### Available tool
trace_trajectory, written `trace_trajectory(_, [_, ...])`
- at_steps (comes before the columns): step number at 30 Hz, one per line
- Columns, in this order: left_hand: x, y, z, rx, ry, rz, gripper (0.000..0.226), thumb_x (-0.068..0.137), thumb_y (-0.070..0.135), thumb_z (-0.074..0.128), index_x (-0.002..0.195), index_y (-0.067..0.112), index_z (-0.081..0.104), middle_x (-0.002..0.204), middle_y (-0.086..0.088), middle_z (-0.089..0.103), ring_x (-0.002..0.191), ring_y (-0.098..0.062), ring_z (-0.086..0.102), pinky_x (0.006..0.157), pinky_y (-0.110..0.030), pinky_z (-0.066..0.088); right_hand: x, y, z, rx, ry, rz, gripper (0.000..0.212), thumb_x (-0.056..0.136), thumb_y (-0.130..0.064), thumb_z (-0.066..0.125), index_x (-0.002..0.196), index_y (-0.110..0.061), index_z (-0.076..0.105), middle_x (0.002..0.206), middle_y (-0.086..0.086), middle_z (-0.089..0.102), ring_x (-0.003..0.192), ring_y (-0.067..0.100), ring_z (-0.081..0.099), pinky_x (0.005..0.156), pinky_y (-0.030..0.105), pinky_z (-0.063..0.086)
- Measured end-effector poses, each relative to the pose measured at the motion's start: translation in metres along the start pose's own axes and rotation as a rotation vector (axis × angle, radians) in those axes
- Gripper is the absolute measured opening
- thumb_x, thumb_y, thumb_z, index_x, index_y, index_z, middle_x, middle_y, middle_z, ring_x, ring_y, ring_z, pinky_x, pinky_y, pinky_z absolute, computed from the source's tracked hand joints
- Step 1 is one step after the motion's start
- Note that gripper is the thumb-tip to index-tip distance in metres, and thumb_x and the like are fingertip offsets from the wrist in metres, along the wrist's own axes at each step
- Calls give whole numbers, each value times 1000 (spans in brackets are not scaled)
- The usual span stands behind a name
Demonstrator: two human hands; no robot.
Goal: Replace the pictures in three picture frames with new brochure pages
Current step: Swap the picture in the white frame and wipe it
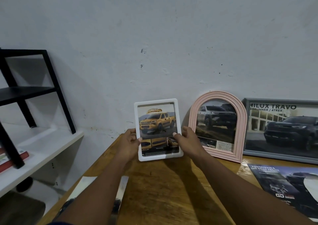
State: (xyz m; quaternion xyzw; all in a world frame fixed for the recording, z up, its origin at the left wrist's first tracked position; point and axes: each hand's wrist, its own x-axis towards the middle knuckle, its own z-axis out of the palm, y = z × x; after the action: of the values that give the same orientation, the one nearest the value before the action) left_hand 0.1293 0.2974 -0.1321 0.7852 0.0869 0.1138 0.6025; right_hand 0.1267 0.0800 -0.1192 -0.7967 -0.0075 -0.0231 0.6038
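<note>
- The left hand (129, 144) grips the left edge of the white frame (160, 157). Its thumb lies across the front and its fingers curl round behind.
- The right hand (187, 139) grips the right edge at the same height. The thumb tip presses on the front and the fingers wrap behind.
- The white frame stands upright between the two hands, facing the person. It holds a page with a yellow pickup truck above a row of small pictures and text.
- Its lower edge sits low against the table (163, 190), below the hands. Whether it rests there or is held just clear, I cannot tell.
- Just right of the right hand, a pink arched frame (218, 94) leans on the wall (154, 35). It holds a picture of a grey truck. The right hand's knuckles overlap its left side, but contact cannot be judged.
- Further right, a grey frame (275, 99) leans on the wall, touching or just beside the pink one. It shows a dark truck under large lettering.
- Near the right forearm, on its outer side, a brochure (282, 187) lies flat on the table.
- Under the left forearm lies a loose page (86, 185), partly hidden by the arm.
- Well left of the left hand stands a white shelf (43, 143). It carries a black rack (51, 80) and some books (24, 155).
</note>
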Motion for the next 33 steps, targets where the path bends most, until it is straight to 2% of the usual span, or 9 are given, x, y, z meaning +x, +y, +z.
trace_trajectory(4, [-23, 8, -19, -47, -97, -51, 35, 96, 10, 66, 129, 17, 57, 118, -8, 71, 98, -28, 73, 82, -51, 62, -28, -8, -10, 56, -36, -43, 23, 106, -28, 44, 118, -19, 61, 111, 0, 65, 95, 7, 60, 73, 23, 48])
trace_trajectory(7, [-50, 20, -22, -58, -151, -50, 27, 97, 9, 64, 123, 17, 61, 110, -7, 75, 90, -26, 76, 64, -41, 62, -53, -8, -28, 34, -2, -41, 26, 107, -26, 40, 108, -19, 65, 106, 6, 68, 96, 21, 66, 82, 38, 58])
trace_trajectory(11, [-91, 31, -11, 11, -272, -83, 22, 99, 12, 64, 120, 18, 65, 105, -6, 76, 87, -21, 77, 69, -40, 64, -91, -1, -65, 1, -14, -2, 26, 106, -27, 42, 110, -20, 67, 103, 5, 71, 93, 23, 70, 70, 35, 58])
trace_trajectory(15, [-132, 35, 18, 103, -408, -194, 13, 98, 13, 65, 110, 14, 64, 101, -11, 75, 89, -24, 75, 69, -40, 63, -132, 8, -107, -5, -4, 78, 27, 105, -27, 47, 104, -13, 70, 95, 13, 74, 88, 31, 72, 72, 45, 60])
trace_trajectory(20, [-166, 37, 53, 254, -594, -304, 26, 98, 28, 66, 111, 6, 66, 92, -15, 71, 72, -20, 66, 61, -30, 57, -169, 1, -154, -84, 11, 132, 31, 102, -25, 53, 105, 0, 70, 91, 19, 73, 78, 34, 72, 61, 40, 59])
trace_trajectory(24, [-180, 53, 75, 267, -688, -356, 40, 97, 38, 64, 106, -1, 66, 84, -15, 66, 65, -22, 62, 62, -35, 53, -186, -27, -178, -221, 24, 121, 34, 96, -30, 64, 94, 2, 75, 89, 28, 72, 80, 49, 70, 70, 63, 58])
trace_trajectory(26, [-184, 67, 85, 275, -694, -305, 45, 99, 47, 58, 104, 3, 65, 89, -15, 64, 68, -23, 61, 69, -38, 55, -190, -39, -184, -294, -2, 102, 35, 96, -29, 64, 93, 4, 73, 89, 29, 71, 73, 44, 71, 66, 57, 60])
trace_trajectory(29, [-191, 88, 95, 148, -639, -180, 47, 103, 54, 44, 116, 11, 60, 105, -10, 64, 82, -23, 63, 80, -41, 59, -194, -53, -178, -267, -107, 97, 36, 100, -29, 57, 102, 5, 68, 84, 24, 68, 59, 27, 68, 53, 35, 56])
trace_trajectory(33, [-193, 106, 91, 34, -529, -120, 60, 101, 64, 34, 129, 16, 56, 112, -8, 65, 91, -24, 64, 72, -38, 58, -195, -57, -149, -198, -214, 58, 29, 103, -27, 50, 111, -5, 67, 89, 19, 71, 72, 30, 73, 60, 34, 57])
